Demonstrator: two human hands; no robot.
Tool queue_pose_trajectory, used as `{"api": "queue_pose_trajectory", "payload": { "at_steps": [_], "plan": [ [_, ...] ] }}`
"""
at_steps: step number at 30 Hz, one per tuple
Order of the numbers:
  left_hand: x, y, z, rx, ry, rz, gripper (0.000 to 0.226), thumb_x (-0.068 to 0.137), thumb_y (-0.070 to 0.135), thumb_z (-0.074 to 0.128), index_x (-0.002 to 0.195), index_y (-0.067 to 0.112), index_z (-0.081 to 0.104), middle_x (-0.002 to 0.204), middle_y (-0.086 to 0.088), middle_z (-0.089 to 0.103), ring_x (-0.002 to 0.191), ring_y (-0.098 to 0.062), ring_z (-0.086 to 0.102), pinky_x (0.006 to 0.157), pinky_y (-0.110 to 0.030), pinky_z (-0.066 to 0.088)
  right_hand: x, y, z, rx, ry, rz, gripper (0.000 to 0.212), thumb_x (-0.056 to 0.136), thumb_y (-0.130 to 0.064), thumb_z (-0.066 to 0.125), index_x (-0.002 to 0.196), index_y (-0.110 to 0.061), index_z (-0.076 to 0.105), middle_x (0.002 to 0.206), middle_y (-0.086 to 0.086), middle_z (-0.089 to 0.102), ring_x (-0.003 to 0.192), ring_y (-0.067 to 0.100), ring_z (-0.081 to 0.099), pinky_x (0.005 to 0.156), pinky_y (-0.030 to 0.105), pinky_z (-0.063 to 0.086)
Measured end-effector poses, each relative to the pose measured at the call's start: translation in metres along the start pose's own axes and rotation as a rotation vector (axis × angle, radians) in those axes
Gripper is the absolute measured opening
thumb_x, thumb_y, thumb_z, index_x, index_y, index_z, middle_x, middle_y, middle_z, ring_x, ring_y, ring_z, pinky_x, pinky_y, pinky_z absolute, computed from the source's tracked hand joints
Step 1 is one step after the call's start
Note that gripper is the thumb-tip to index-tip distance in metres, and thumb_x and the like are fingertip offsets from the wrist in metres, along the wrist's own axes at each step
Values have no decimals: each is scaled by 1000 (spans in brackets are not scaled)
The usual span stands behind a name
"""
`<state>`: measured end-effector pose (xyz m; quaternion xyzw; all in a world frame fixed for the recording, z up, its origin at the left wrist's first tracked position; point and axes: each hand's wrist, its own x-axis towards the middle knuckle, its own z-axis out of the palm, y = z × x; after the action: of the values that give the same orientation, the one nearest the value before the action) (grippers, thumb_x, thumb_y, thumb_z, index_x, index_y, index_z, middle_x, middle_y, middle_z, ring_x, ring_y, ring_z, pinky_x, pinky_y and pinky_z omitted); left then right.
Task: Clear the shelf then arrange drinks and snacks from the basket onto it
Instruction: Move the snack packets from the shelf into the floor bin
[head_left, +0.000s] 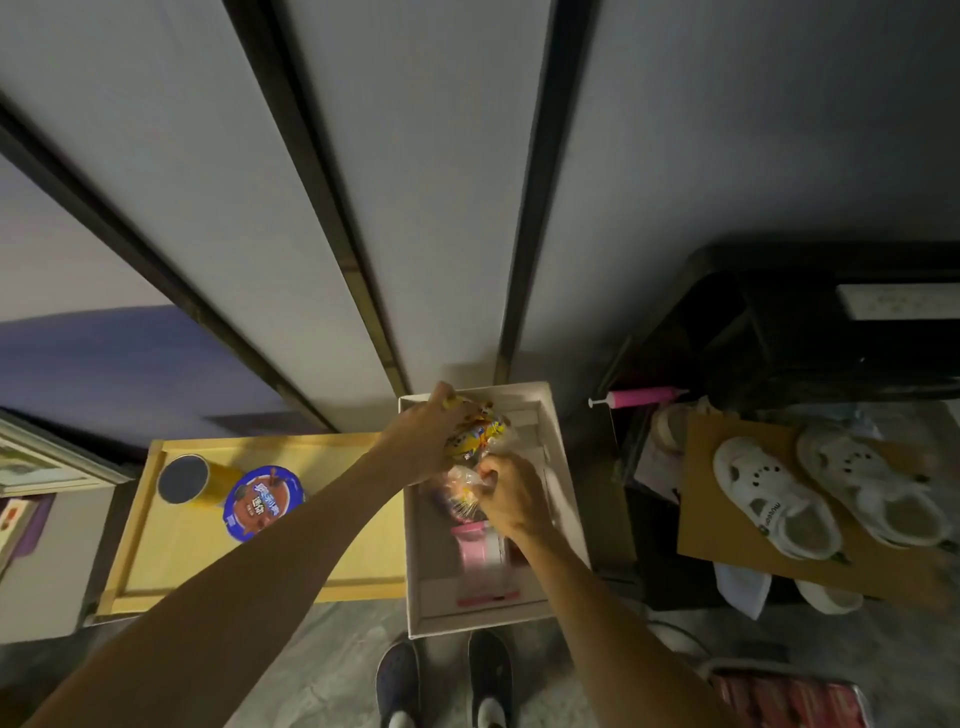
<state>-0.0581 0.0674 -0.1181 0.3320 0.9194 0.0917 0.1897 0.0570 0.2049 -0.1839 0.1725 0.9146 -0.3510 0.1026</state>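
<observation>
My shoes (447, 680) stand at the near edge, on the grey floor. Just beyond them lies the white box (569, 514), with a pink packet (480, 566) flat in its near half. My right hand (506, 493) is pinched shut on a clear-wrapped snack bag (457, 491) over the middle of the box. My left hand (423, 441) is closed around a yellow snack packet (480, 434) above the far end (labels too blurred to read). Left of the box, the yellow shelf (218, 566) carries a blue-lidded cup (262, 501) touching a yellow can (189, 480). White sandals (826, 496) rest on cardboard (727, 519), right.
</observation>
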Motion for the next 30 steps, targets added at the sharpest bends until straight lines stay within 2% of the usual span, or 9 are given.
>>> {"api": "queue_pose_trajectory", "payload": {
  "at_steps": [4, 9, 11, 14, 17, 19, 23, 27, 30],
  "plan": [
    [-18, -4, -21, -76, 60, -58, 90, 80, 42, 88, 155, 40, 38, 148, 3, 28, 106, -25, 65, 87, -34, 58, -4, -7, -33, 35, 17, -61, 19, 91, -22, 83, 106, -19, 72, 107, -5, 71, 93, 8, 68, 89, 23, 59],
    [-49, -12, -63, -264, 202, -107, 90, 77, 46, 89, 154, 40, 43, 147, 3, 34, 114, -28, 64, 100, -44, 55, -14, -33, -83, 111, 29, -148, 20, 93, -26, 80, 110, -18, 75, 109, -4, 73, 96, 10, 71, 85, 27, 62],
    [-64, -14, -83, -351, 293, -114, 89, 76, 50, 90, 152, 42, 47, 144, 5, 37, 115, -24, 64, 103, -44, 55, -20, -47, -106, 144, 44, -205, 17, 93, -28, 80, 106, -19, 75, 104, -6, 72, 91, 9, 70, 79, 23, 60],
    [-89, -17, -113, -421, 413, -135, 88, 74, 50, 92, 150, 41, 51, 142, 6, 40, 111, -17, 63, 102, -38, 55, -29, -77, -140, 169, 116, -316, 7, 90, -22, 79, 93, -18, 74, 85, -14, 67, 78, 4, 65, 66, 18, 49],
    [-119, -26, -142, -450, 524, -206, 88, 73, 56, 91, 150, 42, 51, 142, 7, 41, 110, -12, 58, 100, -32, 54, -33, -111, -168, 191, 181, -433, 12, 83, -6, 80, 88, -15, 74, 82, -17, 63, 76, -3, 63, 68, 13, 45],
    [-143, -34, -158, -454, 581, -251, 89, 73, 56, 91, 150, 41, 50, 143, 7, 42, 115, -13, 56, 99, -30, 54, -34, -135, -181, 220, 142, -473, 16, 84, -7, 84, 94, -15, 75, 88, -16, 68, 85, -2, 67, 72, 12, 51],
    [-200, -58, -184, -442, 729, -333, 89, 73, 55, 91, 150, 34, 51, 141, 4, 45, 116, -13, 55, 94, -26, 54, -35, -190, -188, 297, 30, -509, 16, 91, -20, 83, 102, -23, 74, 103, -11, 73, 94, 7, 71, 71, 25, 63],
    [-267, -88, -200, -422, 862, -421, 89, 72, 46, 95, 149, 32, 53, 138, 3, 47, 112, -14, 59, 94, -32, 58, -46, -254, -172, 283, 20, -593, 15, 89, -19, 84, 99, -21, 73, 100, -9, 72, 88, -9, 66, 65, 13, 54],
    [-327, -113, -203, -451, 942, -473, 87, 72, 42, 96, 147, 32, 55, 136, 3, 48, 113, -16, 60, 95, -34, 59, -62, -308, -148, 273, -39, -697, 15, 91, -17, 83, 98, -21, 71, 100, -7, 73, 90, -5, 68, 66, 12, 55]
  ]
}}
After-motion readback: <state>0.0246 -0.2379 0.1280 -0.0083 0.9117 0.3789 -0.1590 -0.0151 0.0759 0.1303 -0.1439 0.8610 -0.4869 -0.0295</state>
